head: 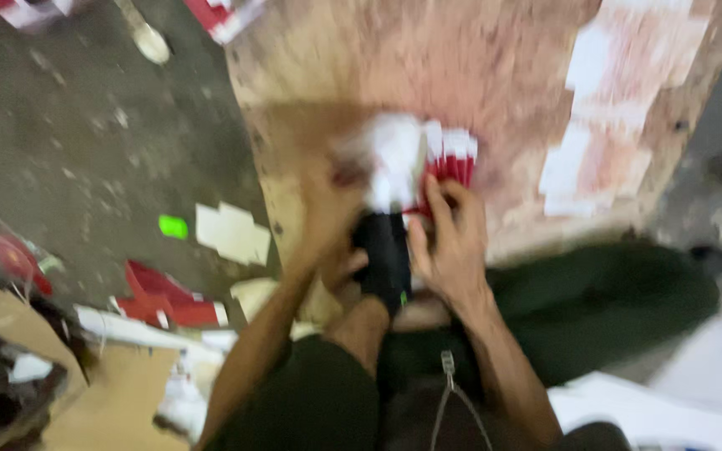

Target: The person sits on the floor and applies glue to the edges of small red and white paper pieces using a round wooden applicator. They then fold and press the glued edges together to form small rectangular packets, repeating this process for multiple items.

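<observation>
Dark-trousered knees point(319, 401), both hands, left hand point(332, 225) and right hand point(453, 242), pinching red-and-white packets point(436, 163) over a black object point(386, 250).

Motion blur smears the red and white paper bundle point(428, 163) just above the right hand point(453, 246); its edges cannot be told. Left hand point(327, 234) fingers are half hidden behind a black upright object point(386, 255).
</observation>
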